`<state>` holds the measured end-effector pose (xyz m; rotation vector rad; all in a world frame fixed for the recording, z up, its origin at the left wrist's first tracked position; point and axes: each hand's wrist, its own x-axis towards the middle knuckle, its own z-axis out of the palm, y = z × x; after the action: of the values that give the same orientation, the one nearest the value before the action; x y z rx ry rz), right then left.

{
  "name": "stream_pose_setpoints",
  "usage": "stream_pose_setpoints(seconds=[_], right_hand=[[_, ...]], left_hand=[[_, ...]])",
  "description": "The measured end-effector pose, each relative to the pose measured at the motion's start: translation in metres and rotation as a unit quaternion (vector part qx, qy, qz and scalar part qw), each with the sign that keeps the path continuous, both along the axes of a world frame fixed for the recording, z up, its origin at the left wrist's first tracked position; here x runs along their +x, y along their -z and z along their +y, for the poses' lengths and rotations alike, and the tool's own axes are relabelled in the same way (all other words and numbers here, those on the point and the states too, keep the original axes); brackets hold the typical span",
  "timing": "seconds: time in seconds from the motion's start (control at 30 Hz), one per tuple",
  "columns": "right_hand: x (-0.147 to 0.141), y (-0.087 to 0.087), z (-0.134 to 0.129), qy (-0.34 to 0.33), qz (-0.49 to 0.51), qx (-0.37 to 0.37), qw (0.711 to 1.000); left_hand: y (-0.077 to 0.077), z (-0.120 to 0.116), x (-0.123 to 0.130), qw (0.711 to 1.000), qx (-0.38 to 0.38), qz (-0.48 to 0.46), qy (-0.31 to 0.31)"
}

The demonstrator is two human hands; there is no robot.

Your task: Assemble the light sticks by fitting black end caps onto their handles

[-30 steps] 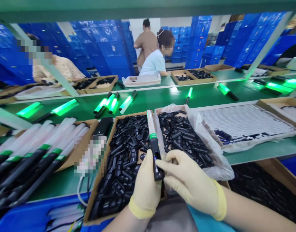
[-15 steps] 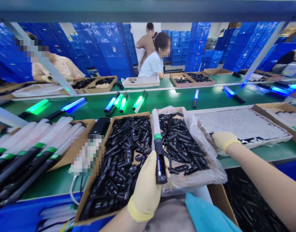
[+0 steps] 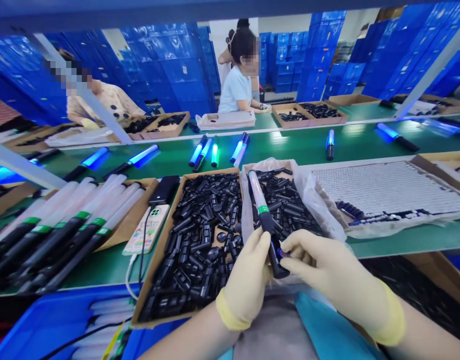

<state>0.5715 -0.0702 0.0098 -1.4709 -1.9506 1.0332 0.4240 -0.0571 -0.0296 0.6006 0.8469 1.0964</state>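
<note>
My gloved left hand (image 3: 248,277) is wrapped round the black handle of a light stick (image 3: 265,220), which has a clear tube and a green band and tilts up and away to the left. Against the handle's lower end, my gloved right hand (image 3: 323,265) pinches a small blue battery (image 3: 282,253) at the side opening. Behind the stick lies a plastic-lined box of black parts (image 3: 290,200). A cardboard box of black parts (image 3: 205,225) sits to the left. On the right is a tray of batteries (image 3: 387,190).
Unlit sticks (image 3: 83,215) fill a box at the left, beside a phone (image 3: 149,227) with a cable. Lit sticks (image 3: 203,152) lie on the green belt (image 3: 290,142). A slanted post (image 3: 82,90) stands left; people sit beyond the belt.
My right hand has come from the battery tray to the handle with a battery. The stick now tilts more to the left. Sticks on the belt have shifted, and some green ones now glow blue.
</note>
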Motion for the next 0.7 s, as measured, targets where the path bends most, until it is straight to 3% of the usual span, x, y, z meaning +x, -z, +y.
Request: stream_pose_setpoints(seconds=[0.1,0.2,0.27,0.33,0.4,0.47,0.5,0.57,0.7], right_hand=[[-0.014,0.012,0.003,0.035,-0.021,0.060,0.997],[-0.022,0.021,0.001,0.017,-0.043,0.190,0.981],[-0.016,0.022,-0.001,-0.024,-0.040,0.264,0.963],[0.004,0.020,0.005,0.000,-0.055,0.306,0.950],[0.039,0.018,0.021,0.109,-0.149,0.279,0.942],[0.081,0.021,0.044,0.210,-0.324,0.143,0.911],[0.101,0.025,0.057,0.212,-0.410,0.045,0.886],[0.130,0.037,0.079,0.202,-0.462,-0.030,0.863],[0.148,0.063,0.097,0.177,-0.477,-0.032,0.860]], left_hand=[[0.003,-0.005,-0.003,0.999,-0.011,0.028,-0.011],[-0.001,-0.007,-0.005,0.999,-0.024,0.014,-0.040],[-0.009,-0.004,-0.011,0.998,-0.025,-0.028,-0.045],[-0.021,0.003,-0.021,0.997,-0.039,-0.057,-0.045],[-0.034,0.011,-0.037,0.993,-0.069,-0.061,-0.071],[-0.045,0.018,-0.054,0.988,-0.085,-0.064,-0.115],[-0.049,0.020,-0.061,0.986,-0.084,-0.069,-0.128],[-0.054,0.020,-0.072,0.985,-0.076,-0.087,-0.129],[-0.055,0.008,-0.079,0.985,-0.092,-0.088,-0.113]])
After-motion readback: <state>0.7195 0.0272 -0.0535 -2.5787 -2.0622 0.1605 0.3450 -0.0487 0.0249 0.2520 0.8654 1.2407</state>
